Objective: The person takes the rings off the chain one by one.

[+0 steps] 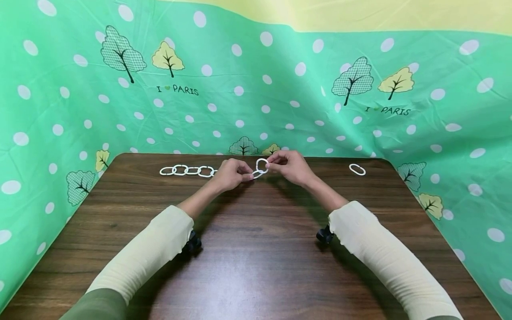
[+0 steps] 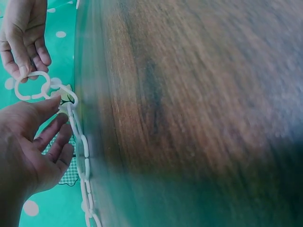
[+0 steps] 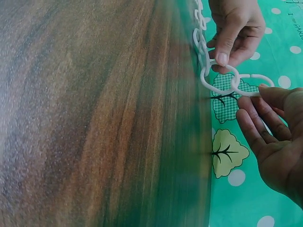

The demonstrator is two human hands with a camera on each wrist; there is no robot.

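A chain of white plastic links (image 1: 180, 170) lies along the far part of the table and runs under my left hand (image 1: 231, 174). Between thumb and finger, that hand pinches a link (image 1: 257, 174) near the chain's right end. My right hand (image 1: 291, 167) pinches the end link (image 1: 262, 165), which is raised and hooked through the link in the left hand. In the right wrist view the end link (image 3: 255, 76) shows a small gap in its side. Part of the chain is hidden behind the left hand in the head view.
One loose white link (image 1: 357, 170) lies on the brown wooden table (image 1: 248, 249) at the far right. Green dotted cloth (image 1: 240, 111) with printed trees hangs behind the table's far edge and at its sides. A dark wrist mount sits under each sleeve.
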